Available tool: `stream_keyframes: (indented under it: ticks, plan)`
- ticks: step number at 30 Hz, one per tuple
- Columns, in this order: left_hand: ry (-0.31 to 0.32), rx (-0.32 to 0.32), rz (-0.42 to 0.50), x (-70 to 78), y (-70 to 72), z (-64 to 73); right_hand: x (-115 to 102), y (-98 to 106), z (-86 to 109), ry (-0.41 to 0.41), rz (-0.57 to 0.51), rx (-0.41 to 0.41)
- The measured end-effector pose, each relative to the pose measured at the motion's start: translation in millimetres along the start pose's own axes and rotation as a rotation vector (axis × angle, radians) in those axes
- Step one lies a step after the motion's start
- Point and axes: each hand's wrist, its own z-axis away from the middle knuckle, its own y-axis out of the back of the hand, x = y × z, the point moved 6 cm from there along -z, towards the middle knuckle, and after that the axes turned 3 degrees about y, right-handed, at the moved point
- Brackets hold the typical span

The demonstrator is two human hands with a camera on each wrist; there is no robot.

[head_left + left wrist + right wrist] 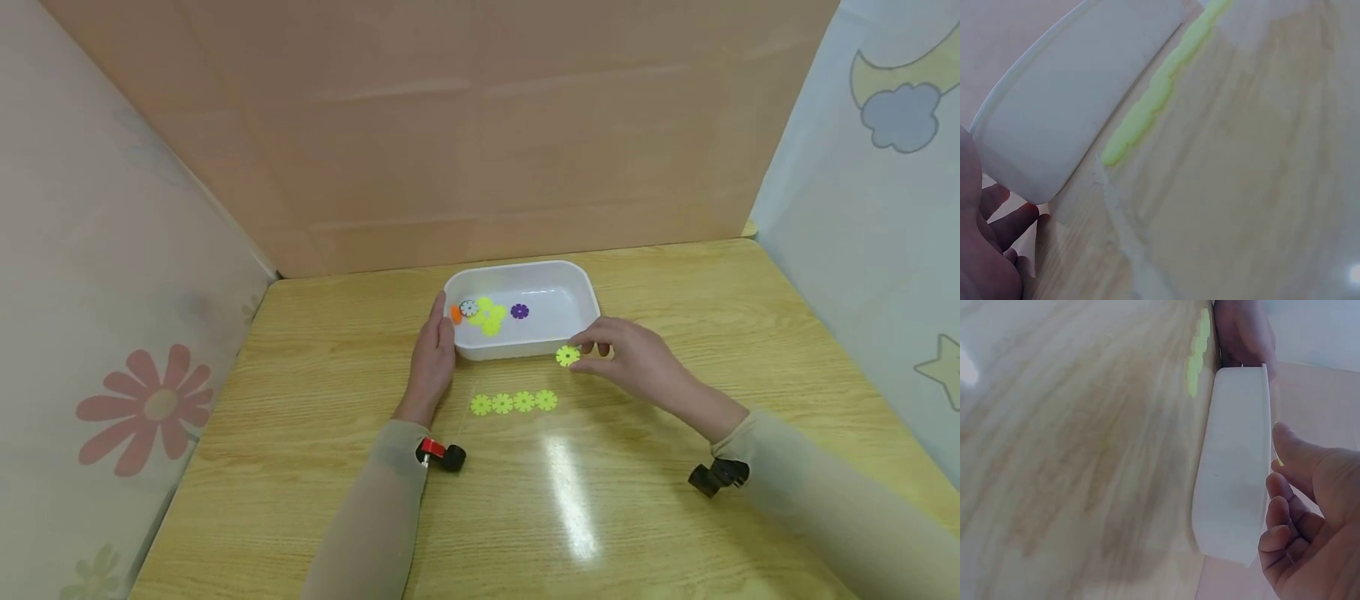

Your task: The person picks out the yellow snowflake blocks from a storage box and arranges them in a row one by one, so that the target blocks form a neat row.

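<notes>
Your left sleeve [367, 517] is nearest, slanting over the bench [337, 375] on the near side of the white tray [558, 312]. Your left hand [429, 367] is at the tray's left end; a light, steady press there should stop the tray sliding without tipping it. Its fingers lie fairly straight along that end, not plainly curled round it. Inside the tray, toward its left, sit an orange piece [456, 315], a pale disc [469, 308] and a cluster of yellow-green discs [491, 327], with a purple disc [520, 311] nearer its middle. On the bench before the tray's near wall lies a row of four yellow-green discs [517, 403], edge to edge or nearly so. By the right part of the tray's near wall, your right hand [637, 358] pinches a single yellow-green disc [562, 357] at its edge; you cannot tell whether that disc touches the tray. Should you set it by the row, bring it down level and release gently, so the others aren't nudged. That hand's remaining fingers curl loosely inward, and its wrist and your right sleeve [832, 492] angle toward you, outside the tray's right end.
</notes>
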Motion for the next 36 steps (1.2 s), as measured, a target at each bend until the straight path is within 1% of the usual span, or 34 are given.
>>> stream_keyframes:
  ticks: [12, 20, 26, 36]
  plan:
    - [-0.023, 0.010, -0.003, 3.2, 2.1, -1.4, 10.2, -19.9, 11.5, -0.031, -0.048, -0.079]
    - [-0.011, 0.011, 0.001, 2.3, 2.3, -1.9, 16.9, -32.9, 18.5, -0.066, -0.075, -0.151]
    - [-0.008, 0.011, 0.002, 2.9, 1.4, -1.4, 17.2, -36.2, 21.8, -0.059, -0.065, -0.184]
    - [-0.005, 0.002, -0.005, 1.6, 0.2, 0.4, 20.4, -39.5, 24.5, -0.042, -0.047, -0.211]
